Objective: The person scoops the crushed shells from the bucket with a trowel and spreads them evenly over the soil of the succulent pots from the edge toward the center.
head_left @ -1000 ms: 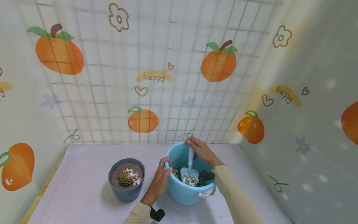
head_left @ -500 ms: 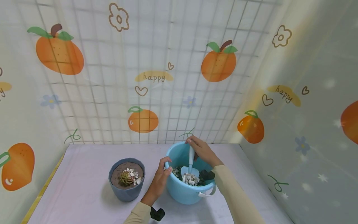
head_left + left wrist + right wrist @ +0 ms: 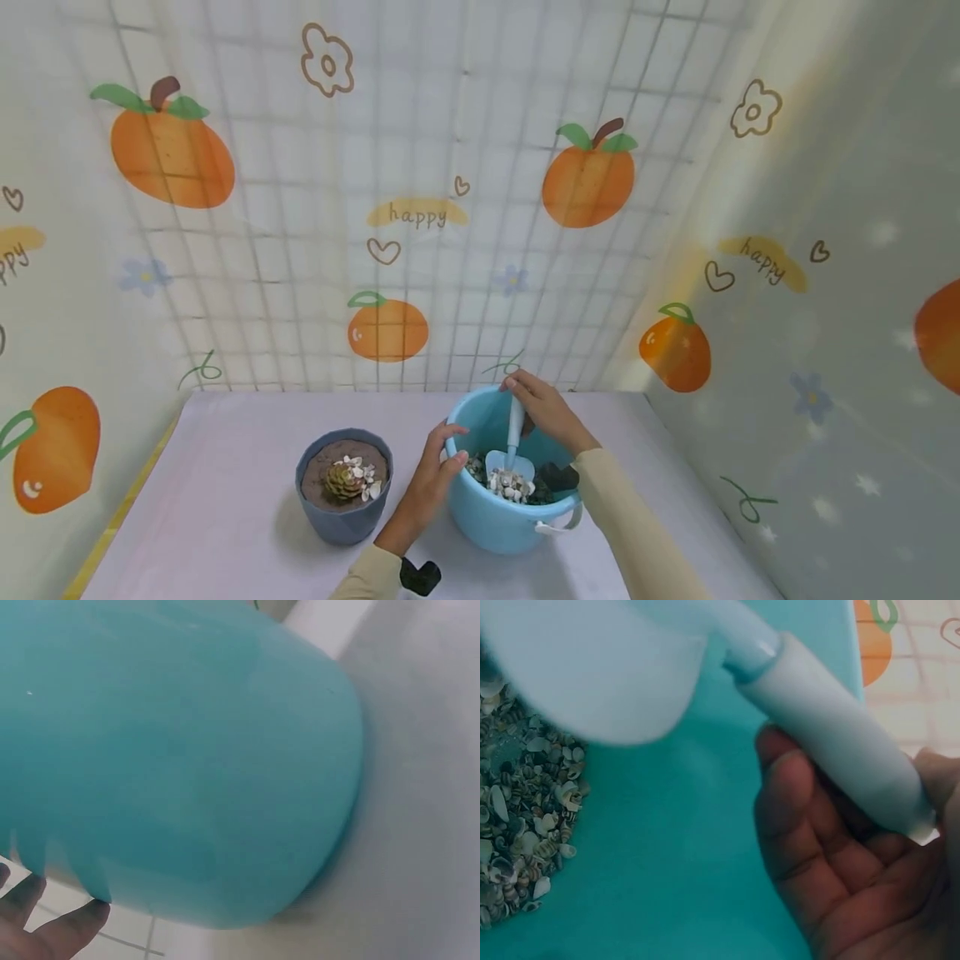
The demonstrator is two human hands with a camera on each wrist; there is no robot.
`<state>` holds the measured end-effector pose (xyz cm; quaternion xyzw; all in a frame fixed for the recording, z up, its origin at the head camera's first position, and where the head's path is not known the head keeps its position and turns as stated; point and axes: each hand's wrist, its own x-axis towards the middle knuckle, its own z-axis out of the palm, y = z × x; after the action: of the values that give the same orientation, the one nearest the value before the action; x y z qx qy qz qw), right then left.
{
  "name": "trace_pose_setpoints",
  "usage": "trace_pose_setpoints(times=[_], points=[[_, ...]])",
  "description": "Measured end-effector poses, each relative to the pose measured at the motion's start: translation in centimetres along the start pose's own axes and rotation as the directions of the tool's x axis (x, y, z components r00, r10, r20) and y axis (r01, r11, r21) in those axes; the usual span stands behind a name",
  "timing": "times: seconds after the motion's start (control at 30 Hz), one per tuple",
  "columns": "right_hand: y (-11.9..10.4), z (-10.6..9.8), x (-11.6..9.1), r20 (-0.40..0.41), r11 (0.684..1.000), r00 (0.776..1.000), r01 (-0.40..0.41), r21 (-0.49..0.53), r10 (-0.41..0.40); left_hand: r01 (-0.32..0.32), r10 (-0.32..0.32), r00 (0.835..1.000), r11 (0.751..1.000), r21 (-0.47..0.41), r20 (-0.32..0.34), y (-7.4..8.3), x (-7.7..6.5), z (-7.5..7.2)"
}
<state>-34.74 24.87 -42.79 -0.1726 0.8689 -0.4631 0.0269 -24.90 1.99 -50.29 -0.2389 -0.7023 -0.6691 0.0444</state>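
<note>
A light blue bucket (image 3: pixel 495 529) stands on the table, with small shells (image 3: pixel 532 825) inside. My left hand (image 3: pixel 429 483) holds its left rim; in the left wrist view several fingertips (image 3: pixel 86 919) touch the outer wall. With my right hand (image 3: pixel 551 417) I grip the pale blue handle of a small shovel (image 3: pixel 832 727) near its top end. The shovel tilts down into the bucket, and a heap of whitish shells (image 3: pixel 512 486) lies on its blade. In the right wrist view the fingers curl around the handle beside the bucket's inner wall.
Left of the bucket stands a blue-grey pot (image 3: pixel 341 527) holding brown soil, a succulent (image 3: pixel 341 482) and white pieces (image 3: pixel 367 485). The bucket's white handle (image 3: pixel 558 525) hangs at its right. A printed cloth (image 3: pixel 420 267) over a wire grid closes off the back.
The head view has tilted a little, so everything sits slightly lower in it. Both hands, the shovel and the bucket otherwise keep nearly the same places.
</note>
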Motion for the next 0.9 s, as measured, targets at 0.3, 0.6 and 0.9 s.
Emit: trace_pose_setpoints(times=[0.3,0.6,0.9], points=[[-4.1,-1.3,-1.5,0.028,0.997,1.000,-0.003,0.083,0.001,-0.032,0.033,0.999,0.999,0.040,-0.033,0.9,0.8,-1.1],[-2.6,-2.3,0.2,-0.037,0.993,0.999,-0.008,0.121,0.012,-0.082,0.089,0.993,0.993,0.079,-0.080,-0.3,0.4,-1.8],[-3.6,-3.1,1.2,-0.071,0.996,0.997,0.037,0.082,-0.031,-0.148,0.160,0.979,0.984,0.097,-0.127,2.7,-0.1,-3.7]])
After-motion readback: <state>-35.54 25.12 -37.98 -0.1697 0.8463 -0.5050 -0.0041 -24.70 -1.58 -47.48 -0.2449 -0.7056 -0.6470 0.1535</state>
